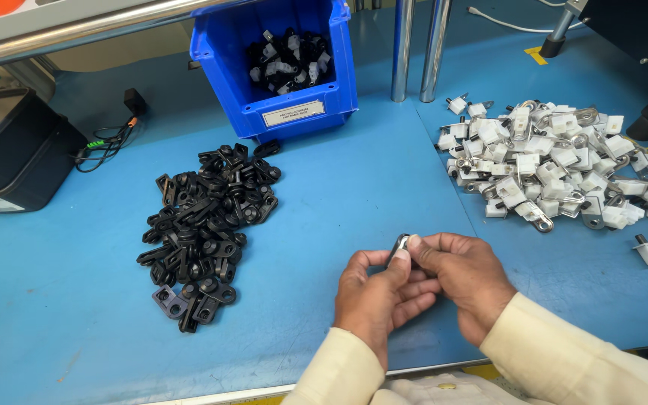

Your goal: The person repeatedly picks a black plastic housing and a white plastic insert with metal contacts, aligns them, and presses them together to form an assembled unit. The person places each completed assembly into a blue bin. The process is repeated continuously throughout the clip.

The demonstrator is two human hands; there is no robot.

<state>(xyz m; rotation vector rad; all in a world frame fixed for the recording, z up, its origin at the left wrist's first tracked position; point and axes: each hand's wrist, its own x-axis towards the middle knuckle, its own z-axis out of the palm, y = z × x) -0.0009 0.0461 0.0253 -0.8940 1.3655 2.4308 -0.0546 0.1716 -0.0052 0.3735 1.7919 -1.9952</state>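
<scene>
Both hands, left hand (376, 289) and right hand (459, 274), are pinching a small clip (399, 246) between closed fingertips, fitting it together; black pile (208, 225) and white pile (556, 165) are lying within reach.

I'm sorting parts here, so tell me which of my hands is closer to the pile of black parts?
Left. The left hand lies just right of the pile of black parts; the right hand is farther right, beyond it, nearer the white parts.
</scene>
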